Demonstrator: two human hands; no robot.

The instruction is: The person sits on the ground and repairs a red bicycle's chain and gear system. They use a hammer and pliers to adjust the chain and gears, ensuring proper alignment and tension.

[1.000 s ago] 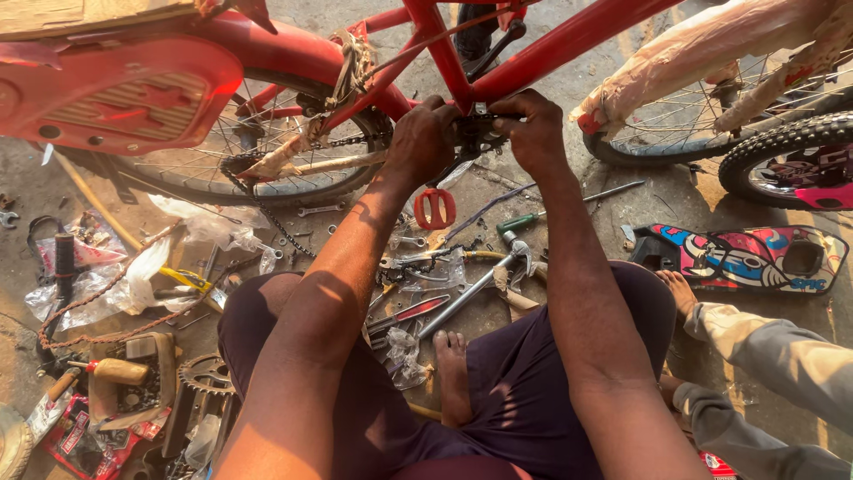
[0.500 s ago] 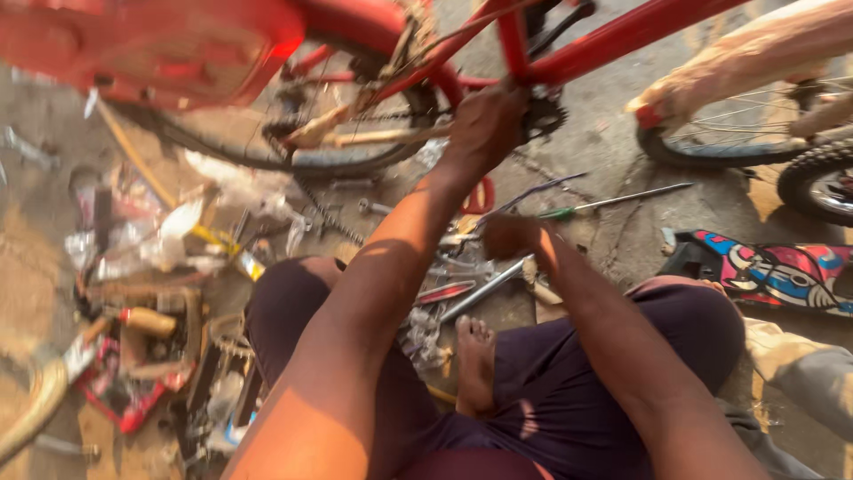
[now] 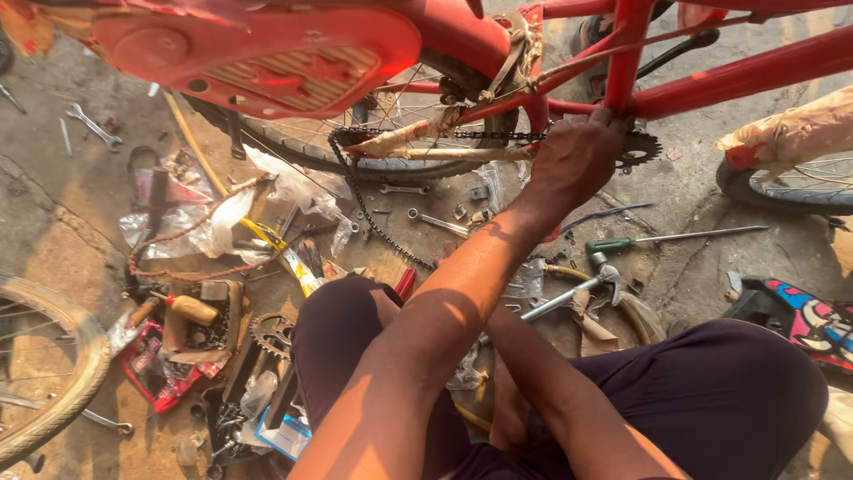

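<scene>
L hand grips red tube frame by toothed sprocket; R hand hidden, can't tell.

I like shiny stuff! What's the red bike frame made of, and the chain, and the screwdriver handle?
Red bike frame: likely metal tubing, glossy red paint. Chain: dark metal links, dull, probably greasy. Screwdriver handle: green, smooth, looks plastic; its thin shaft looks like bare grey metal.

bicycle frame: across the top
chain: hanging below it, upper centre
screwdriver: on the floor, right
sprocket: lower left
</scene>
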